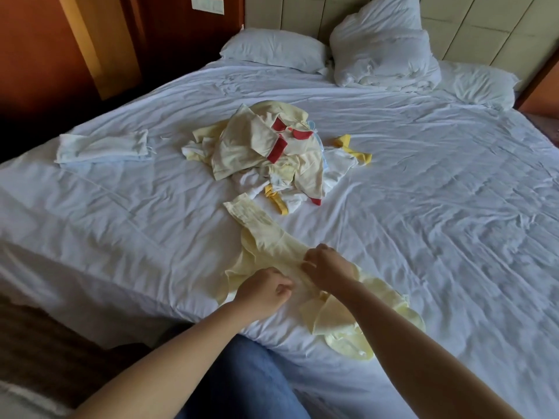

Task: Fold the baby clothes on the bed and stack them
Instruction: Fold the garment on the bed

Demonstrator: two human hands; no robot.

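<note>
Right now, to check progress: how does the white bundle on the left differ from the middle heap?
The white bundle lies flat and folded; the heap is crumpled and taller. The bundle is whitish; the heap mixes cream, white, red and yellow. Both rest on the bed.

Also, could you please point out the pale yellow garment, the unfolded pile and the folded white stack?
pale yellow garment point(251, 217): head view, on the end nearest the pile.
unfolded pile point(251, 146): head view, on its cream, red-trimmed top.
folded white stack point(99, 146): head view, on its top layer.
</note>
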